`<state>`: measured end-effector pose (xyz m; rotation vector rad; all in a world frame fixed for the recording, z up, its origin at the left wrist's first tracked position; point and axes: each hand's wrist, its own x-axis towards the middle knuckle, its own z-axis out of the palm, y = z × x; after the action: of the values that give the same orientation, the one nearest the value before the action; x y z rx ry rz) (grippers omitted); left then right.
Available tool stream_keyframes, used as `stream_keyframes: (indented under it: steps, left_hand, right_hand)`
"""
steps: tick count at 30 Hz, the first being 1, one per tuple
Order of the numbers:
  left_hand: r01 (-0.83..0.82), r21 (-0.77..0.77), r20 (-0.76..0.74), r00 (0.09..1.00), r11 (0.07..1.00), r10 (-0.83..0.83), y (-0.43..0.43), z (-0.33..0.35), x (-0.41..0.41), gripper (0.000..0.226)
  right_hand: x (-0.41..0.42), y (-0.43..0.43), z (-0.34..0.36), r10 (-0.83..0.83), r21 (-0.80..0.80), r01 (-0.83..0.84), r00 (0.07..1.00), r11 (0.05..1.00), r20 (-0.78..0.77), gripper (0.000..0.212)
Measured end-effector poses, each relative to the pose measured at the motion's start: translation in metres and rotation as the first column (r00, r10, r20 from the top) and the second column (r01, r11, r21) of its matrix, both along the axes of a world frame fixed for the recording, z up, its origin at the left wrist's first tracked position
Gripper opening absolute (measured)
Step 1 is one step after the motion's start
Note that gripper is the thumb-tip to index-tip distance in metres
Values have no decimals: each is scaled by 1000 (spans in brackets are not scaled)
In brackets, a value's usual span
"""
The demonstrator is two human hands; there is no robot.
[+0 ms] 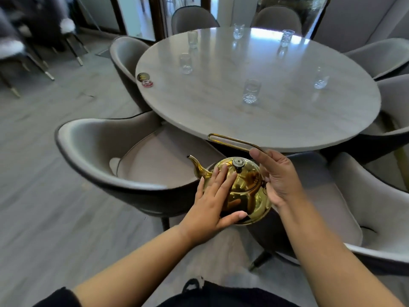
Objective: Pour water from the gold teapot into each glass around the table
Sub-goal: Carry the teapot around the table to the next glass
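Observation:
I hold the gold teapot [245, 191] in the air below the near edge of the round table [221, 111], above the gap between two chairs. Its spout points up and to the left. My left hand [212, 202] lies flat against the pot's left side with the thumb under it. My right hand [278, 178] grips the thin wire handle where it meets the pot. Several clear glasses stand around the table: the nearest glass [251, 91] in the middle front, another glass [321, 80] to its right, a third glass [186, 63] at the left, others farther back.
Grey padded chairs ring the table; one chair [106, 156] is just left of the teapot, another chair [363, 209] to its right. A small dark round object with a red one [145, 79] beside it sits at the table's left edge. Wood-look floor lies to the left.

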<state>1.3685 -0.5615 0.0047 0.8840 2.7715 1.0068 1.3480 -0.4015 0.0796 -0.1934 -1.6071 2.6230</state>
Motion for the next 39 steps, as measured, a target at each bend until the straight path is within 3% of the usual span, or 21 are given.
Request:
stream_keyframes:
  steps: [4,11,15,28,39]
  left_hand:
    - [-175,58,-27,984,983,177,-9,-3,42,79]
    - [-416,-1,-23,909,909,416,-42,-10,104,79]
    - [-523,29,8,852,852,523,-76,-16,129,75]
    - [-680,-26,28,732,733,680,-275,-17,114,74]
    - [-645,-46,46,761,762,647,-450,-11,18,71]
  right_hand:
    - [20,-17,2,165,11,-165,986,986,-9,38]
    - [40,-60,-11,409,87,-414,910,906,72,61]
    - [50,-105,-11,524,23,-528,846,849,99,38]
    - [19,-326,-10,653,-26,-656,745,754,135,26]
    - [-75,-495,-16,600,-35,-602,788,798,136,41]
